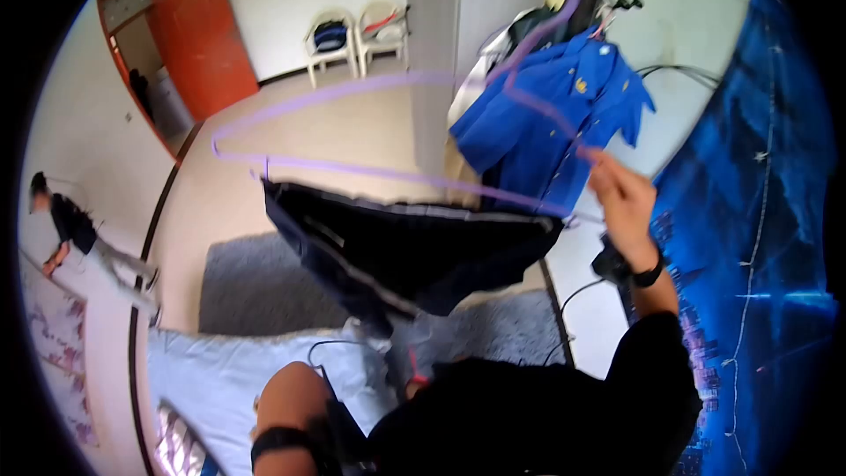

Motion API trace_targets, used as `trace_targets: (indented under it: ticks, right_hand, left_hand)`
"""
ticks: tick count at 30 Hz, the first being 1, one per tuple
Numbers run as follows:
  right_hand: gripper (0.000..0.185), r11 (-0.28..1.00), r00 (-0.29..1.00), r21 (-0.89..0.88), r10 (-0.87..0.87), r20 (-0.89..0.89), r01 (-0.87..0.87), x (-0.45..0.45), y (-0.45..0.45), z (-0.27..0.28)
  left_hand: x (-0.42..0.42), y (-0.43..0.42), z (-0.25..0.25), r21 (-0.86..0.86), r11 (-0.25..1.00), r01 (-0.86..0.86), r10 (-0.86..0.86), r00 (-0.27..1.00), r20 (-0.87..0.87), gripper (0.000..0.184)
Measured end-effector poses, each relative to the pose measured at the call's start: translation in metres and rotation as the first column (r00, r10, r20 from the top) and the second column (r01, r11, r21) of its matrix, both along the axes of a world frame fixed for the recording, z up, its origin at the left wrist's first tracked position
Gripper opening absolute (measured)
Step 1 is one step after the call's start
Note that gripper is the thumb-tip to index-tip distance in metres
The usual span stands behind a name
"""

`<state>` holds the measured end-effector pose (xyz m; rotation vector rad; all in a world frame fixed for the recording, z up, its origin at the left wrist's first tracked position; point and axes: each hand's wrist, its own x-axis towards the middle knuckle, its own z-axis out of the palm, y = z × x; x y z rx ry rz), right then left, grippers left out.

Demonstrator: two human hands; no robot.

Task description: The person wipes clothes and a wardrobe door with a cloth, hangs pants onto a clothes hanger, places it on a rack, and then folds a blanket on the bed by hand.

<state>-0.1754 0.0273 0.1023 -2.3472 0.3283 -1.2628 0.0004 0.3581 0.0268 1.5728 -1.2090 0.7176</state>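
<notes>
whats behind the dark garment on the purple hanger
Grey rug shows left of and below the dark garment, pale floor beyond. What's directly behind is covered, so I can't tell if the rug is one piece.

The hanger [379,82] looks like smooth plastic, the garment [414,269] matt cloth, the rug [251,291] rough, and the floor [225,207] smooth.

Left hand's out of sight. Purple hanger [326,89] is kinda smeared, right hand [627,211] looks mushy too. Can't make out the inside of that dark garment [414,251]. Blue jacket [555,115] covers most of the clothes [471,99] behind. Dark bundle [330,35] on the far chair [330,59] is too tiny to ID.
</notes>
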Motion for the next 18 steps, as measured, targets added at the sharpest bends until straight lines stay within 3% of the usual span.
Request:
trace_targets:
  ticks: [3, 10, 18]
  right_hand:
    - [0.020, 0.994, 0.994, -0.007, 0.108, 0.008, -0.108, -0.003, 0.014, -0.003]
    - [0.018, 0.998, 0.996, -0.034, 0.054, -0.075, -0.056, -0.012, 0.017, -0.009]
    - [0.017, 0.961, 0.975, -0.210, -0.202, -0.090, 0.180, -0.023, 0.018, -0.007]
  left_hand:
    - [-0.006, -0.009, -0.019, 0.016, 0.993, 0.120, -0.117, 0.983, -0.143, 0.048]
    - [-0.004, -0.009, -0.028, -0.054, 0.965, 0.256, -0.261, 0.933, -0.248, 0.047]
    - [0.011, -0.010, -0.036, -0.120, 0.926, 0.358, -0.378, 0.873, -0.307, 0.046]
